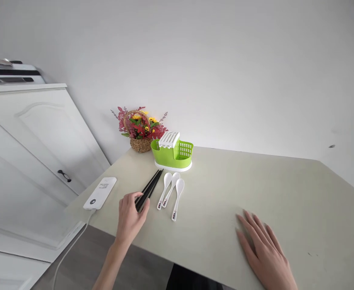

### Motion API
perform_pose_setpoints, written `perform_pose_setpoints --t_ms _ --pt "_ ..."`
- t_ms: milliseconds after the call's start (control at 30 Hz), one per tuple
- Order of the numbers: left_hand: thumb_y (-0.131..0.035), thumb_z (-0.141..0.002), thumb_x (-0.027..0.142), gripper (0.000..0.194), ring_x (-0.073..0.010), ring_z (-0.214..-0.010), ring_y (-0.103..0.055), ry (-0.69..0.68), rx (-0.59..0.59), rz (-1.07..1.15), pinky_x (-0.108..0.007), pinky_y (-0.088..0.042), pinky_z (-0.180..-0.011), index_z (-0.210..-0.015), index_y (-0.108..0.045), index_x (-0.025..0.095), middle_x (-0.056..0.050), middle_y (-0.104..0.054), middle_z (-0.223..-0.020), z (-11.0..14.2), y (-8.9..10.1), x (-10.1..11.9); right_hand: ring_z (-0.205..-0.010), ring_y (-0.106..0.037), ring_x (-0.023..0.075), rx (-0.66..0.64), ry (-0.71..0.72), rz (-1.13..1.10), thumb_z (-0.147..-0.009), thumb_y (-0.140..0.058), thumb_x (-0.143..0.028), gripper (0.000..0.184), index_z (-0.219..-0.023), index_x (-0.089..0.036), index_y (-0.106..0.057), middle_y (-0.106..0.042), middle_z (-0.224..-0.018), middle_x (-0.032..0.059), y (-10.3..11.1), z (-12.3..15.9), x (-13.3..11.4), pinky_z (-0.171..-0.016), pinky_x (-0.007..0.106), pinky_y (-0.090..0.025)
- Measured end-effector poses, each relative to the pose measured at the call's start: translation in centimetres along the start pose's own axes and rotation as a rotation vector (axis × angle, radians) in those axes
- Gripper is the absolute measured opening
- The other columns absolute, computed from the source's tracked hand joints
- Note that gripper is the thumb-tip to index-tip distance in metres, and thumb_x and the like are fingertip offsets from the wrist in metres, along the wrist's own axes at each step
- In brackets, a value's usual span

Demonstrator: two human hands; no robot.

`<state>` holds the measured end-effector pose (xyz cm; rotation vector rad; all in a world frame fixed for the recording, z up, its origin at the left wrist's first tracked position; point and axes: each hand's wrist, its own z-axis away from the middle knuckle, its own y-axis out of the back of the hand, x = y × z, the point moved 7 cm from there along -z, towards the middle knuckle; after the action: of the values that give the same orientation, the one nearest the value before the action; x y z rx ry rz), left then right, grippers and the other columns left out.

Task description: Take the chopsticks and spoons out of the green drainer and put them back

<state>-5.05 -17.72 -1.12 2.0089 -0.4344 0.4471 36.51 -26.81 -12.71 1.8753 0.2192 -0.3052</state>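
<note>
My left hand (132, 214) is at the near ends of a bundle of black chopsticks (151, 186), its thumb on one side and its fingers on the other. The chopsticks point away toward a green cutlery holder (171, 158) with a white slotted top and a white base. Just right of the bundle lie three white spoons, a left one (164, 190), a middle one (171, 189) and a right one (178, 199), bowls facing away from me. My right hand (266, 249) rests flat on the table at the right, fingers stretched out, holding nothing.
Behind the holder's left side stands a wicker basket (140, 145) of red and yellow flowers. A white power bank (100, 193) with a cable (71, 245) lies on the left of the pale table (219, 193). White cabinets (38, 161) flank the left edge; a wall is behind.
</note>
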Motion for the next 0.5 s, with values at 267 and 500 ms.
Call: perform_pose_setpoints --t_ms 267,500 --pt "-0.061 -0.086 0.042 0.075 -0.0384 -0.139 -0.049 0.066 -0.446 -0.477 -0.045 -0.043 -0.11 -0.148 -0.039 0.007 -0.024 -0.051 -0.148 -3.4 -3.0 -0.4 -0.155 -0.033 0.0265 0.042 0.013 -0.035 -0.104 -0.033 -0.06 0.062 -0.159 -0.032 -0.044 -0.036 -0.167 -0.0045 0.1 0.0 -0.2 -0.127 0.054 -0.03" --pt "-0.073 -0.072 0.035 0.058 -0.0379 -0.122 -0.064 0.151 -0.634 -0.593 -0.039 -0.052 -0.092 -0.123 -0.059 0.011 -0.023 -0.065 -0.129 -6.6 -3.8 0.3 -0.154 -0.034 0.026 0.041 0.014 -0.084 -0.104 -0.034 -0.059 0.061 -0.155 -0.03 -0.049 -0.038 -0.166 -0.0037 0.4 -0.1 -0.5 -0.128 0.053 -0.029"
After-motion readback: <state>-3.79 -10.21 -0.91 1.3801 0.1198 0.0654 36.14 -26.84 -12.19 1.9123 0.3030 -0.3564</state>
